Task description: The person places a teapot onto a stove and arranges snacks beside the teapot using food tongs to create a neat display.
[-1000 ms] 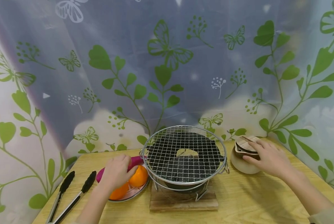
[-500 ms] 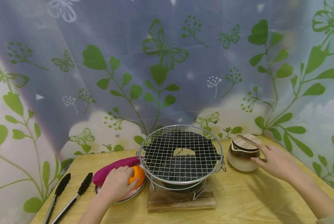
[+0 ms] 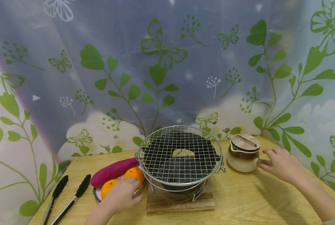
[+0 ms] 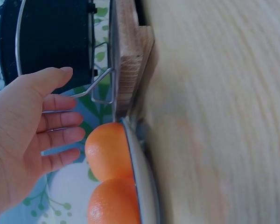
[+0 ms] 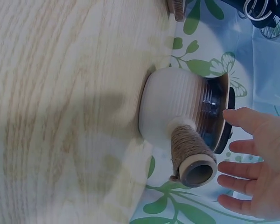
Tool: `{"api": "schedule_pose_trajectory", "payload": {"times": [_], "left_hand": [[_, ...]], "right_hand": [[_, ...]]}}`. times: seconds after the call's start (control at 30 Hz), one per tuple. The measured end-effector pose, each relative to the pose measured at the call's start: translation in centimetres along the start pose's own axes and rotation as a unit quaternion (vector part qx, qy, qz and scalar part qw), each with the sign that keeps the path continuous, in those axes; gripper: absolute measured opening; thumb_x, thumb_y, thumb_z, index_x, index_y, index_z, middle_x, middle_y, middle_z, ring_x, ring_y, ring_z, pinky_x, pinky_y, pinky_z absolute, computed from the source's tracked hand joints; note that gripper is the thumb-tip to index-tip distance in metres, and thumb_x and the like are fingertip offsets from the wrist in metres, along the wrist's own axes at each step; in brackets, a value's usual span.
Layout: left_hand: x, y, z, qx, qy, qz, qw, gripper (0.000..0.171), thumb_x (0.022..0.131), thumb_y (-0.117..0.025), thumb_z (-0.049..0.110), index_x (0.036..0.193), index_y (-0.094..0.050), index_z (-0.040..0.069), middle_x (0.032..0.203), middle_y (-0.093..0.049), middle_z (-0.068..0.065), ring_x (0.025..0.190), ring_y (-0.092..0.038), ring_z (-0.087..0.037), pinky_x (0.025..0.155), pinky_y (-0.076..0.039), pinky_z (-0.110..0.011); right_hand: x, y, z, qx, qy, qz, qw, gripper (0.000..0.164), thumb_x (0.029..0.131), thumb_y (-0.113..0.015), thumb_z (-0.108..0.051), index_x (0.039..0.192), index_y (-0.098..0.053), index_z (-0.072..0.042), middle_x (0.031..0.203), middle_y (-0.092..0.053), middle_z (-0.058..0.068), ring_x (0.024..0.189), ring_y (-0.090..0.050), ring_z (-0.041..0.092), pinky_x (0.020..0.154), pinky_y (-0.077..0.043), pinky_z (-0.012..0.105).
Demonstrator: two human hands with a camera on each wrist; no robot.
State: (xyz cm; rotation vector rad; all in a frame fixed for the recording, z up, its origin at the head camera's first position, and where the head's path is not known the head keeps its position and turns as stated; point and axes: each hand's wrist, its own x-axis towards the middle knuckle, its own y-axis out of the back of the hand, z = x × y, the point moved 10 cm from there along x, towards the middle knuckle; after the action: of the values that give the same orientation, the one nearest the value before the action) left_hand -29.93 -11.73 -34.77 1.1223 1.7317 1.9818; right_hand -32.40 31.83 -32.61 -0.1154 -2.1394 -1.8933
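Note:
Over the near right edge of the plate, my left hand hovers with relaxed fingers. Two oranges lie on that plate; in the left wrist view the fingers stand apart from them. A magenta, sweet-potato-shaped vegetable lies behind the oranges. At the right, my right hand is beside a cream and brown side-handled teapot, which wears a wooden lid. Its twine-wrapped handle sits just in front of the loosely spread fingers, which hold nothing.
Mid-table, a round wire grill mesh covers a black stove on a wooden board. Black-tipped metal tongs lie spread at the left. A patterned curtain hangs behind the table.
My left hand has drawn back toward me from above the oranges and vegetable, uncovering them. My right hand has left the teapot's lid and moved right, beside the handle.

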Motion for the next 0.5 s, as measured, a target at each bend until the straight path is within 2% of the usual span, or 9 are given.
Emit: {"api": "schedule_pose_trajectory", "payload": {"times": [0.13,0.3,0.5], "left_hand": [[0.1,-0.6,0.6,0.009,-0.015,0.007,0.9998,0.015,0.075,-0.069,0.025,0.076,-0.059,0.014,0.07,-0.046,0.01,0.064,-0.045,-0.009,0.058,-0.042,-0.025],[0.0,-1.4,1.6,-0.006,-0.047,0.006,0.9989,0.019,0.077,-0.069,0.028,0.073,-0.056,0.016,0.068,-0.043,0.011,0.063,-0.044,-0.007,0.057,-0.042,-0.022],[0.1,-2.6,1.9,-0.023,-0.04,-0.032,0.9985,0.025,0.079,-0.068,0.039,0.078,-0.063,0.015,0.074,-0.051,0.01,0.068,-0.048,-0.007,0.062,-0.045,-0.023]], "right_hand": [[0.0,-0.3,0.2,0.0,0.009,0.007,1.0,0.055,0.081,-0.068,-0.035,0.112,-0.057,0.008,0.099,-0.057,0.027,0.091,-0.053,0.046,0.067,-0.045,0.054],[0.0,-0.8,0.4,0.004,0.017,0.009,1.0,0.053,0.079,-0.07,-0.031,0.11,-0.057,0.01,0.095,-0.057,0.028,0.086,-0.055,0.046,0.071,-0.045,0.054],[0.1,-1.5,0.8,-0.005,0.008,0.003,1.0,0.054,0.079,-0.07,-0.031,0.111,-0.056,0.009,0.096,-0.057,0.028,0.087,-0.055,0.046,0.069,-0.045,0.054]]}}
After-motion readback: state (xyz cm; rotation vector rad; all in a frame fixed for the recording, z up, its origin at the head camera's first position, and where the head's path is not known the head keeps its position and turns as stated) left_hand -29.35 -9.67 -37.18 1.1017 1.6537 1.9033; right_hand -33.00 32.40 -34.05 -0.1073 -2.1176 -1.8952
